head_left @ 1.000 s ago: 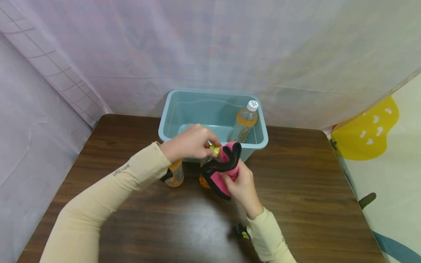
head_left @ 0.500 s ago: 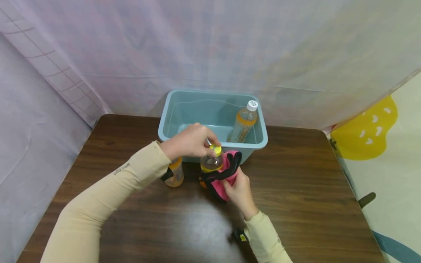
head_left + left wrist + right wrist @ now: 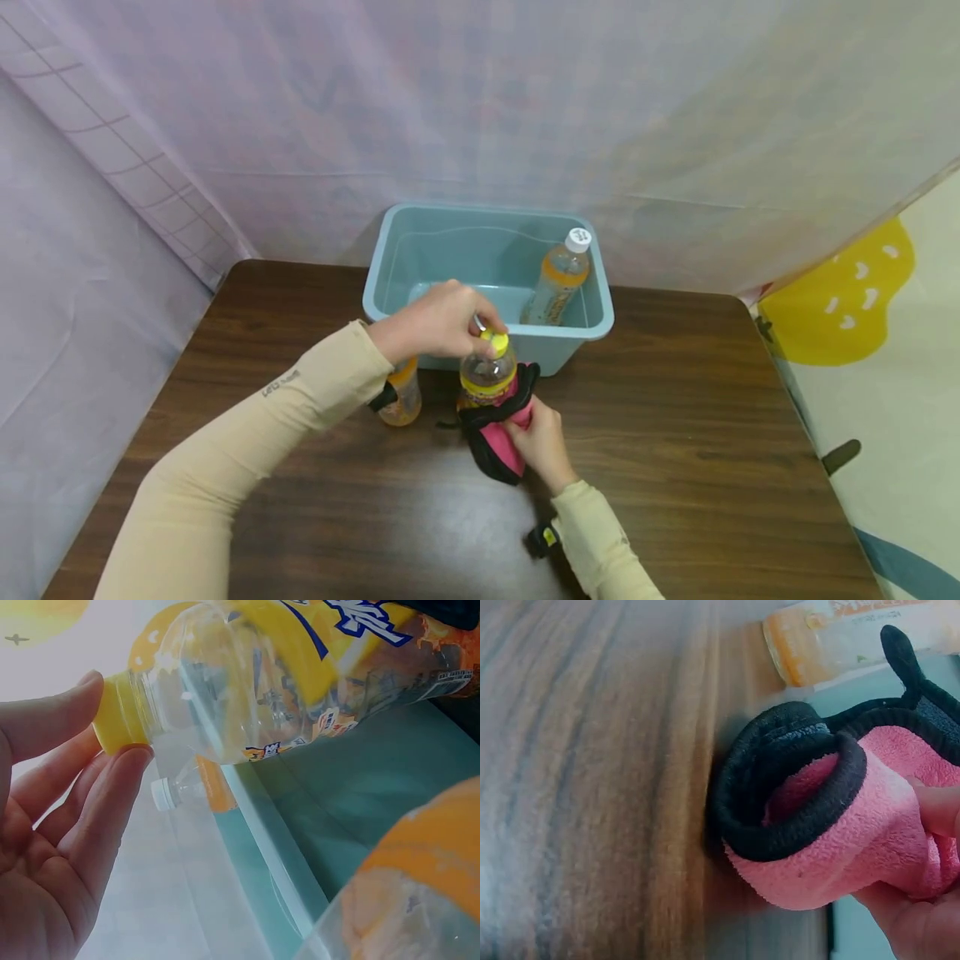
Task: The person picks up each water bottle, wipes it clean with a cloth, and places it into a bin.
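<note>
In the head view a clear plastic bottle (image 3: 487,371) with a yellow label stands on the table, in front of the tub. My left hand (image 3: 442,321) pinches its yellow cap (image 3: 122,712) between thumb and fingers, which the left wrist view shows closely. My right hand (image 3: 546,442) grips a bunched pink cloth (image 3: 501,442) with black edging. That cloth lies against the right and front of the bottle and hides its lower part. The right wrist view shows the cloth (image 3: 832,840) folded into a loop, thumb on one side and fingers on the other.
Behind the bottle stands a blue-green tub (image 3: 558,332); inside, at its right end, leans a white-capped bottle (image 3: 557,287) with an orange band. Another orange-banded bottle (image 3: 405,400) is on the wooden table (image 3: 690,450), partly hidden by my left forearm. A curtain (image 3: 480,125) hangs behind.
My right hand and the cloth have moved down from near the cap along the bottle's side, uncovering its neck and yellow label. My left hand has stayed on the cap.
</note>
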Demonstrator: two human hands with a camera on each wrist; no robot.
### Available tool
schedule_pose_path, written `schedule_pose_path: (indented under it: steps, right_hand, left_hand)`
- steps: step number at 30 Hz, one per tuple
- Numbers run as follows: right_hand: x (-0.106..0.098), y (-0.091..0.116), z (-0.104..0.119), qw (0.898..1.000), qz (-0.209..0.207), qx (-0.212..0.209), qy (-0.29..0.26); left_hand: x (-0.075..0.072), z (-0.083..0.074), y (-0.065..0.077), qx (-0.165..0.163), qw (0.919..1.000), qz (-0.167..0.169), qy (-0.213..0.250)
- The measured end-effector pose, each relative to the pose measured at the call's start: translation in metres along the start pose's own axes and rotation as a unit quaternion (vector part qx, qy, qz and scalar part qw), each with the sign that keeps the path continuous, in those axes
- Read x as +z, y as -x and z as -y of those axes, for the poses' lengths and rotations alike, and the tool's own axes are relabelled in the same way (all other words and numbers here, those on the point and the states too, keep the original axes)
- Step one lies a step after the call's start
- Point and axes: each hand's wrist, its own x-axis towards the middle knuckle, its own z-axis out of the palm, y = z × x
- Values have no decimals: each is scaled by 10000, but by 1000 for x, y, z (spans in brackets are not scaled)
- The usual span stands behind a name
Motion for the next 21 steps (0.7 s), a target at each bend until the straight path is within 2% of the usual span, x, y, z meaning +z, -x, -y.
schedule_pose_path:
  steps: [6, 12, 16, 21]
  right_hand:
    - [-5, -1, 3, 10000, -6, -69, -26]
    - [-29, -10, 27, 9974, -171, -694, -78]
    - [-45, -18, 43, 9965, -143, -806, -181]
    - [-55, -27, 56, 9945, -262, -992, -204]
  left_hand:
    - [1, 0, 0, -27, 10000, 5, 11]
    - [2, 2, -1, 84, 10000, -39, 17]
    - [1, 2, 0, 64, 10000, -68, 15]
    - [1, 2, 0, 54, 10000, -79, -16]
